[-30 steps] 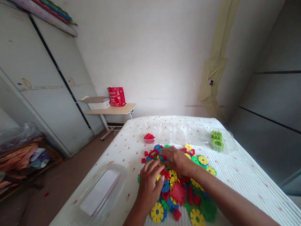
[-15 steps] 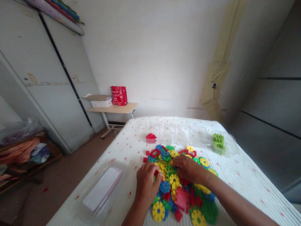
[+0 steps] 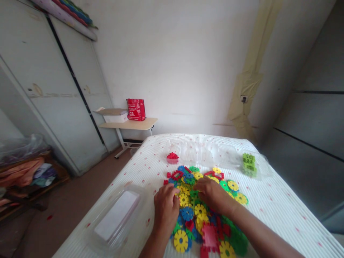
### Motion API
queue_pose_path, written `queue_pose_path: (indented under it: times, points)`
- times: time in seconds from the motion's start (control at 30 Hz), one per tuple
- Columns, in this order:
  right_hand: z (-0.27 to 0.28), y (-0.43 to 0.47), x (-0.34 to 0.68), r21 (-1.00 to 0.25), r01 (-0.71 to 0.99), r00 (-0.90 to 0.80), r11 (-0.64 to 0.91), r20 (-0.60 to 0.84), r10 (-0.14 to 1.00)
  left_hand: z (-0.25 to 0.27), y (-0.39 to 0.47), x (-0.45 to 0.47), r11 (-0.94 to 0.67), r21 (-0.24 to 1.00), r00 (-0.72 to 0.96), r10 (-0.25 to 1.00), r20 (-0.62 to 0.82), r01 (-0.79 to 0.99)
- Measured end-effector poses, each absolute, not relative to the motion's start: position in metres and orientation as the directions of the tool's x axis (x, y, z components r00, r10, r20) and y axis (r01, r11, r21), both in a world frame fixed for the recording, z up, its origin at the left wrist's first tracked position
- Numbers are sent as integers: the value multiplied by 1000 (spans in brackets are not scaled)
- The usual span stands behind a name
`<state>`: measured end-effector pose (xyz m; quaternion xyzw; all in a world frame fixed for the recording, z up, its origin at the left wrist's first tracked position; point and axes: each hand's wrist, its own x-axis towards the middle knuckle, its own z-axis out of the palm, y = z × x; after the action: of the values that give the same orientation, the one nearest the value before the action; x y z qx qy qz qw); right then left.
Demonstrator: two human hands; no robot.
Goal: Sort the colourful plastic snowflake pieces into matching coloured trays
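Note:
A heap of plastic snowflake discs and linking blocks in yellow, blue, green and red lies in front of me. My left hand (image 3: 167, 208) rests at the heap's left edge, fingers bent and thumb apart, with no piece visible in it. Over the middle of the heap, my right hand (image 3: 213, 193) has its fingers curled down among yellow and green pieces; whatever they pinch is hidden. Close to my hands lie a yellow disc (image 3: 183, 200) and a blue disc (image 3: 187, 214). Nearer to me is a red square block (image 3: 210, 236).
Behind the heap stretches a clear divided tray (image 3: 209, 153), with small red pieces (image 3: 172, 157) at its left end and green blocks (image 3: 249, 164) at its right. A clear plastic box (image 3: 118, 215) sits left on the white cloth. A side table (image 3: 134, 123) stands beyond.
My right hand has shifted slightly left over the heap. My left hand has moved a little left, and the red piece beside its thumb no longer shows.

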<state>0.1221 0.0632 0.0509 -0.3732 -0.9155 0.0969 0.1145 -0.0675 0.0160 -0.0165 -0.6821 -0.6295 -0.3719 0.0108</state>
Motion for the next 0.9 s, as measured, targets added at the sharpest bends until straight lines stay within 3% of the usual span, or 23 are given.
queue_pose_path:
  times: [0.23,0.43,0.53,0.67,0.8,0.9]
  points:
    - [32,72,83,-111,790,-591,603,127,797,-18,19,-71,-215,464,-82,838,540,860]
    - [26,73,85,-131,815,-547,564,147,824,-17,18,-71,-246,475,-70,829,554,845]
    - [28,74,94,-244,771,-554,588,196,809,-16,18,-71,-274,486,-65,818,572,830]
    - [33,80,111,-524,633,-537,570,232,811,-15,17,-70,-311,532,-78,806,586,787]
    - [37,82,122,-746,469,-535,472,185,824,-13,14,-67,-348,614,-102,810,577,709]
    - [37,78,121,-839,396,-527,373,125,841,-10,11,-65,-342,683,-126,834,537,646]
